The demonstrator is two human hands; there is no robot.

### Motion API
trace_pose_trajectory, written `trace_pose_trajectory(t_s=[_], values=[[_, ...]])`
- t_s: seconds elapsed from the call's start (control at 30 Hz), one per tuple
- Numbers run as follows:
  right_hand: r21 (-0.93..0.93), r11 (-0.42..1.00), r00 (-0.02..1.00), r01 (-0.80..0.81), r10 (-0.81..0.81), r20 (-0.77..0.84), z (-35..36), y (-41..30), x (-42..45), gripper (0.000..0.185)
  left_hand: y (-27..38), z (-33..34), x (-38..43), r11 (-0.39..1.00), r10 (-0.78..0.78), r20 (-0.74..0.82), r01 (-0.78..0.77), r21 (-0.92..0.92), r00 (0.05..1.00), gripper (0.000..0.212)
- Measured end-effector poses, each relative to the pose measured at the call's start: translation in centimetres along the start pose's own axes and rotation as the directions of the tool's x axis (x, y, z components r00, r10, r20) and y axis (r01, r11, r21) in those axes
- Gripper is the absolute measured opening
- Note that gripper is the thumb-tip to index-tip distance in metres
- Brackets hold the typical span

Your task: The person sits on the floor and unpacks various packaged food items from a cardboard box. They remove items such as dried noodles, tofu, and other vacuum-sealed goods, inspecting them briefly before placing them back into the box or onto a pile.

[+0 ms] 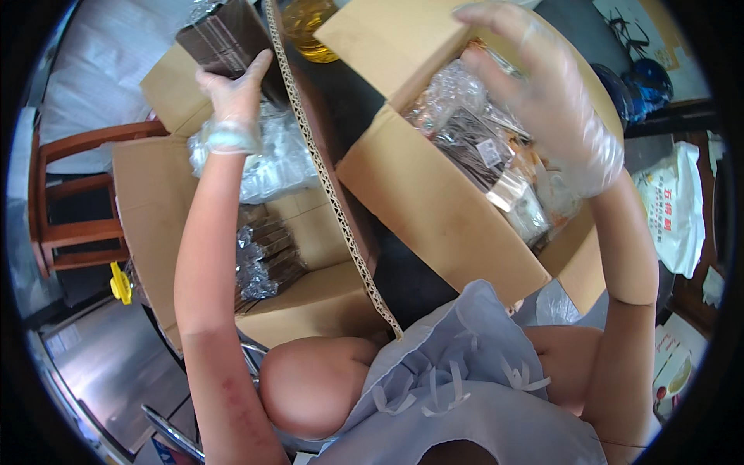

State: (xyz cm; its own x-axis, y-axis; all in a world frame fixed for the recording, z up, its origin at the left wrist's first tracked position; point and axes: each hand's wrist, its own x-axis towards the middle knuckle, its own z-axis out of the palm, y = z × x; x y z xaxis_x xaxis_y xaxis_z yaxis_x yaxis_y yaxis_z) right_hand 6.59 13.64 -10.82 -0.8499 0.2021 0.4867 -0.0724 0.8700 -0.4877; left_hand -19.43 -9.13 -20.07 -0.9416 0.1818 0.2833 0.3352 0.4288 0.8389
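My left hand (235, 104), in a clear plastic glove, grips a stack of flat brown packets in clear wrap (218, 40) above the left cardboard box (157, 197). Inside that box lie clear plastic bags (279, 157) and more brown wrapped packets (270, 256). My right hand (540, 99), gloved too and slightly blurred, is raised over the right cardboard box (442, 215) with its fingers apart and nothing seen in them. That box holds crinkled clear packaging, a bag of thin dark strips (471, 145) and small wrapped packets (526, 209).
A container of yellow liquid (311, 29) stands behind the boxes. A wooden chair (81, 232) and a yellow plastic object (121, 283) are at the left. At the right are a white printed bag (677, 209) and dark blue round objects (648, 84). The left box's tall flap edge (325, 180) rises between the boxes.
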Motion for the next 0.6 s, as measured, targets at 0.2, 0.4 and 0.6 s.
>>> trace_pose_trajectory(t_s=[0.2,0.4,0.6], values=[[-0.342,0.836,0.619,-0.430,0.548,0.562,-0.4,9.9,-5.7,0.039,-3.4,-1.9,0.0,0.972,0.213,0.132,-0.224,0.075,0.968,0.099],[-0.203,0.711,0.418,-0.673,0.592,0.689,5.6,13.1,-12.8,0.055,1.1,-3.3,-3.5,0.969,0.143,0.150,-0.169,0.180,0.978,0.092],[-0.123,0.723,0.416,-0.680,0.519,0.747,4.7,12.0,-11.4,0.053,5.9,-4.1,-7.1,0.968,0.220,0.187,-0.238,0.083,0.958,0.080]])
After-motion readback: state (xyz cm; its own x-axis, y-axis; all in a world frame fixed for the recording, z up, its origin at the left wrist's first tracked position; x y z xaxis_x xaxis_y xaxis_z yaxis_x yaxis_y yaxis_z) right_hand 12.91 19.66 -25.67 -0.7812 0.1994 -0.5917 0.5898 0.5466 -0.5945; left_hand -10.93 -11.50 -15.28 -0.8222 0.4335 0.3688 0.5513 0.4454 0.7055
